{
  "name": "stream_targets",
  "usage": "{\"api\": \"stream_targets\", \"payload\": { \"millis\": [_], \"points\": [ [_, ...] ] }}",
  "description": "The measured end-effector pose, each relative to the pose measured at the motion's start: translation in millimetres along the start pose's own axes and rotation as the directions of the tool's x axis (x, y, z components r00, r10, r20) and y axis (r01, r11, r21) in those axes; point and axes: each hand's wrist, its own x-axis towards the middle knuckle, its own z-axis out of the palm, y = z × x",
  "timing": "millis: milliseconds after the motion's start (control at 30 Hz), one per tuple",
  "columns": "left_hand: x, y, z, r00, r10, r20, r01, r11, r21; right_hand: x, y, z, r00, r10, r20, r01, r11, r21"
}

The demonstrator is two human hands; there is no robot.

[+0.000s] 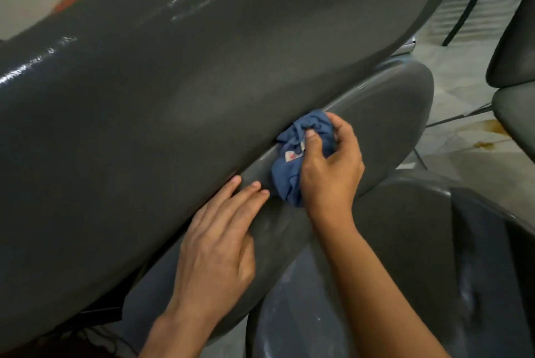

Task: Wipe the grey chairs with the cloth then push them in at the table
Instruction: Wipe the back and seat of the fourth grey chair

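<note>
Right hand [327,166] grips bunched blue cloth [301,152], pressing it to a grey chair [385,114] seat beside the backrest; left hand [217,242], fingers flat, rests on it at 7 o'clock; more chairs [509,48] at 2 o'clock; wiping underway, pushing in undone
</note>
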Motion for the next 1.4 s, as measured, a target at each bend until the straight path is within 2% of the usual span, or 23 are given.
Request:
{"api": "stream_targets", "payload": {
  "millis": [67, 100, 200, 300, 367, 467, 567, 667, 800, 867, 967, 1033, 1133, 1233, 1300, 1400],
  "points": [
    [-1, 0, 7, 0.999, 0.039, -0.026, -0.038, 0.997, 0.062, 19, 1, -5, 0.988, 0.028, -0.152, -0.026, 1.000, 0.014],
    [-1, 1, 9, 0.998, 0.047, -0.045, -0.044, 0.996, 0.082, 24, 0, -5, 0.983, 0.027, -0.183, -0.024, 1.000, 0.019],
    [1, 4, 15, 0.995, 0.030, -0.100, -0.018, 0.993, 0.113, -2, -1, 12, 0.992, -0.082, -0.098, 0.082, 0.997, -0.009],
    [1, 7, 19, 0.992, -0.006, -0.125, 0.023, 0.991, 0.133, -34, 10, 23, 0.967, -0.254, 0.000, 0.251, 0.952, -0.175],
    [3, 10, 20, 0.993, 0.003, -0.122, 0.016, 0.989, 0.149, -14, 16, 23, 0.973, -0.226, -0.044, 0.216, 0.963, -0.162],
    [8, 11, 22, 0.993, 0.023, -0.119, 0.000, 0.982, 0.190, 47, 18, 13, 0.969, -0.106, -0.222, 0.084, 0.991, -0.108],
    [13, 16, 26, 0.996, 0.013, -0.090, 0.008, 0.972, 0.233, 94, 19, 1, 0.956, -0.113, -0.270, 0.065, 0.981, -0.181],
    [29, 23, 33, 0.999, 0.005, -0.041, 0.006, 0.964, 0.265, 97, 22, -4, 0.961, -0.128, -0.245, 0.075, 0.974, -0.214],
    [62, 36, 45, 1.000, -0.002, -0.008, 0.004, 0.963, 0.271, 71, 33, -10, 0.965, -0.254, -0.060, 0.226, 0.928, -0.297],
    [76, 42, 53, 1.000, 0.013, 0.006, -0.014, 0.956, 0.293, 86, 29, -16, 0.970, -0.228, -0.087, 0.193, 0.934, -0.302],
    [86, 44, 65, 0.999, 0.037, 0.016, -0.040, 0.936, 0.351, 138, 21, -23, 0.963, -0.094, -0.252, 0.030, 0.968, -0.249],
    [87, 44, 71, 0.999, 0.041, 0.010, -0.041, 0.909, 0.416, 171, 18, -31, 0.951, -0.025, -0.308, -0.046, 0.975, -0.219],
    [89, 49, 81, 1.000, 0.021, -0.003, -0.017, 0.873, 0.487, 172, 21, -36, 0.962, -0.020, -0.271, -0.055, 0.962, -0.267],
    [92, 53, 88, 1.000, -0.004, -0.014, 0.011, 0.849, 0.529, 133, 32, -36, 0.981, -0.148, -0.128, 0.102, 0.944, -0.313],
    [92, 52, 90, 1.000, 0.000, -0.019, 0.010, 0.831, 0.556, 127, 40, -40, 0.981, -0.182, -0.073, 0.150, 0.935, -0.320],
    [91, 49, 93, 1.000, 0.011, -0.019, 0.003, 0.799, 0.601, 159, 41, -45, 0.982, -0.121, -0.145, 0.074, 0.952, -0.297]
  ]
}}
